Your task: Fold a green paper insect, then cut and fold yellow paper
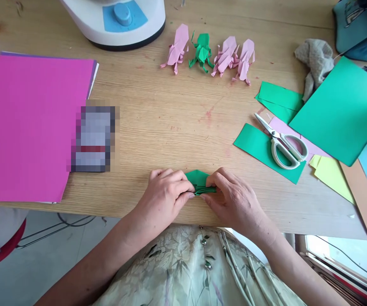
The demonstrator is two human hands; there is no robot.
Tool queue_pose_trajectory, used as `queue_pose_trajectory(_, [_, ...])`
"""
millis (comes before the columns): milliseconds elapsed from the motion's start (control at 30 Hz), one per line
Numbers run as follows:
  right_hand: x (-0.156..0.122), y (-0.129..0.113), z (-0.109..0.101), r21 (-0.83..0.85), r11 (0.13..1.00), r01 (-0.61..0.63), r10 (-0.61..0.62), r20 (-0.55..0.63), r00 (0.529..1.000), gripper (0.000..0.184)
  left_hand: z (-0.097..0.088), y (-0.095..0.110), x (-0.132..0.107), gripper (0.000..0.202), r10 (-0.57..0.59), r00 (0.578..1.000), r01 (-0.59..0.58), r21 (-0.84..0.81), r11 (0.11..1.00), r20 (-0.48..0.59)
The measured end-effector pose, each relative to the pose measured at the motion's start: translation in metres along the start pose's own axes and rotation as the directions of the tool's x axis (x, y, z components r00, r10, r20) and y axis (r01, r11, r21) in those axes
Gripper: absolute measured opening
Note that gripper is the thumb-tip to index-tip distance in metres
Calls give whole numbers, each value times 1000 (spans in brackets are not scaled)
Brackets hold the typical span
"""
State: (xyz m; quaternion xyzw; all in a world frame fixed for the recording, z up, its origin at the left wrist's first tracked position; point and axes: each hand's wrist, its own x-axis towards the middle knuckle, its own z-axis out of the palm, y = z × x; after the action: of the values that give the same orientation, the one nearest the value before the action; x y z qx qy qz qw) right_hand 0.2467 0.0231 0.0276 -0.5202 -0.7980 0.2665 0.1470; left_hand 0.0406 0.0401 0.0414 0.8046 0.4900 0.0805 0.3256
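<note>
A small folded piece of green paper [198,179] lies on the wooden table [170,119] near its front edge. My left hand [166,195] pinches its left side with fingers pressed together. On the other side my right hand [231,197] pinches and presses the paper's right end. Both hands rest on the tabletop, and much of the green paper is hidden under the fingers.
Three pink origami figures [178,49] and a green one [201,51] stand in a row at the back. White scissors [282,142] lie on green paper strips [260,146] to the right, beside a large green sheet [342,110]. A pink paper stack [30,123] lies left; a white appliance [119,21] behind.
</note>
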Motion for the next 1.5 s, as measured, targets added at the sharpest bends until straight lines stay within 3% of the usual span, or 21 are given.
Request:
queue_pose_trajectory(133, [1, -5, 1, 4, 999, -32, 32, 9, 999, 11, 4, 1, -4, 11, -42, 998, 44, 38, 998, -53])
queue_pose_trajectory(633, [3, -20, 9, 29, 994, -107, 108, -32, 994, 5, 3, 9, 2, 8, -123, 992, 122, 146, 982, -4])
queue_pose_trajectory(800, [6, -19, 11, 11, 994, -108, 108, -52, 993, 14, 3, 10, 5, 10, -135, 991, 132, 142, 981, 8])
queue_pose_trajectory(933, [8, -19, 14, 26, 993, -117, 119, -69, 991, 13, 9, 9, 3, 9, -129, 990, 135, 112, 984, -61])
queue_pose_trajectory(1200, [9, -23, 20, 24, 990, -142, 143, -91, 986, 12, 20, -8, -27, 4, 0, 952, 7, 21, 1000, -305])
queue_pose_trajectory(1500, [9, -17, 24, 31, 994, -100, 103, -115, 988, 10, 20, -17, -49, 30, 189, 917, -114, 224, 968, -351])
